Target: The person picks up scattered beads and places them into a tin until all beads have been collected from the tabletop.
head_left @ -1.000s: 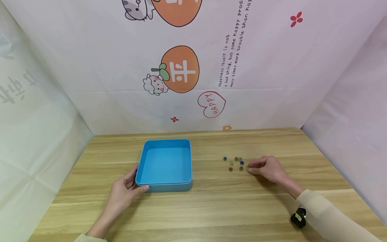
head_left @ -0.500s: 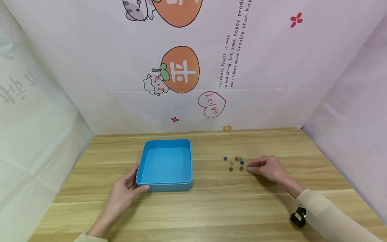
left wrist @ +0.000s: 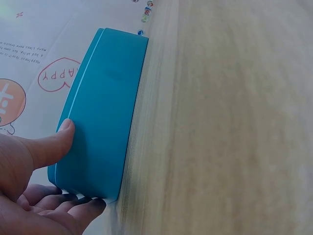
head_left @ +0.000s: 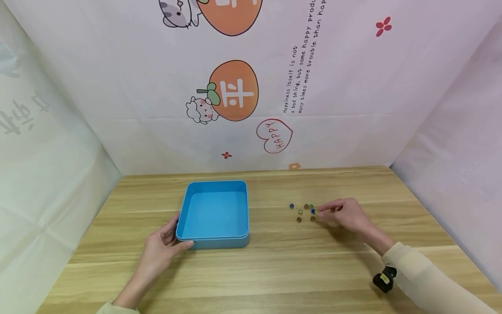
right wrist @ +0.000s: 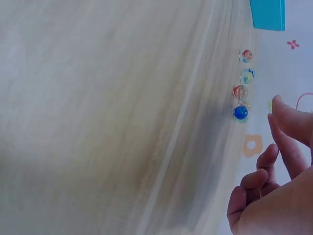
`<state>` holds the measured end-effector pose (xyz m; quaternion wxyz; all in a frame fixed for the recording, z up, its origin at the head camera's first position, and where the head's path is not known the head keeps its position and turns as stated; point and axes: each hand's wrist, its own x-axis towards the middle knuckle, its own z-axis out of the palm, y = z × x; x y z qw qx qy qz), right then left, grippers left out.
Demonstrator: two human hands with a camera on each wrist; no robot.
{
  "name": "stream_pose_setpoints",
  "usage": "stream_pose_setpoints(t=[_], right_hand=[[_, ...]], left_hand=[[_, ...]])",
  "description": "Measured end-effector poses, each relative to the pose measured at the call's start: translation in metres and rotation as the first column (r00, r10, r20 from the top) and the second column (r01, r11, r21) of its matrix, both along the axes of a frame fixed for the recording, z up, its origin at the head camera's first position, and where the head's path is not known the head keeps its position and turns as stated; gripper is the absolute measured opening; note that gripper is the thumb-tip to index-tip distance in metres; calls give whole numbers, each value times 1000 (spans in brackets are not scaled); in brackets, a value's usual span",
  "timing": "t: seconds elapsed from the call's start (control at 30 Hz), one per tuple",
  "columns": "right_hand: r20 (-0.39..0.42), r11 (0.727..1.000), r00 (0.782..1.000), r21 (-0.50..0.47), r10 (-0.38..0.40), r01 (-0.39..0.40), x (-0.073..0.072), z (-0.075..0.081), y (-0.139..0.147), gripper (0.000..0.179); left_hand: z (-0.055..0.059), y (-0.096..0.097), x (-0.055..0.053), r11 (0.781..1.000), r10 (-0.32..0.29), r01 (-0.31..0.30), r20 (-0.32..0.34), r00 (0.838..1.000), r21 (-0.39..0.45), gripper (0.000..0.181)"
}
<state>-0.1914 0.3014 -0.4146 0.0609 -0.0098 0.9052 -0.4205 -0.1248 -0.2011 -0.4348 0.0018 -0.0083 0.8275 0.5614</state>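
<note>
An open blue square box (head_left: 213, 243) stands on the table's left half. My left hand (head_left: 154, 255) grips its near-left corner, the thumb on the front wall and the fingers along the left side; the left wrist view shows this thumb on the box wall (left wrist: 105, 112). To the right, my right hand (head_left: 349, 214) pinches a yellow-green marble (head_left: 318, 212) between thumb and forefinger, just above the table. Most of that marble is hidden by the fingertips. Close by lie several glass marbles, among them a blue marble (right wrist: 240, 112) and a brownish marble (head_left: 299, 220).
The wooden table (head_left: 251, 279) ends at a white printed cloth (head_left: 333, 144) hung behind it. White sheets also hang at both sides. A black wrist camera (head_left: 384, 280) sticks out below the right sleeve.
My right hand has lifted the yellow-green marble off the table and moved slightly up and left with it. The left hand and box have stayed still.
</note>
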Motion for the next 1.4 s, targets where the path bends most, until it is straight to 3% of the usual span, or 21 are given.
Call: stream_pose_setpoints(t=[0.3,0.9,1.4], right_hand=[[32,999,999,-32,24,-23,-4,12,-16,39],[-24,994,998,-86,61,-63,-19,29,-56,28],[2,986,996,-139,93,-92,-32,40,-84,30]], left_hand=[[1,0,0,1000,3,-3,1,1000,5,91],[0,0,0,1000,3,-3,3,1000,5,91],[0,0,-1,1000,5,-5,10,1000,19,91]])
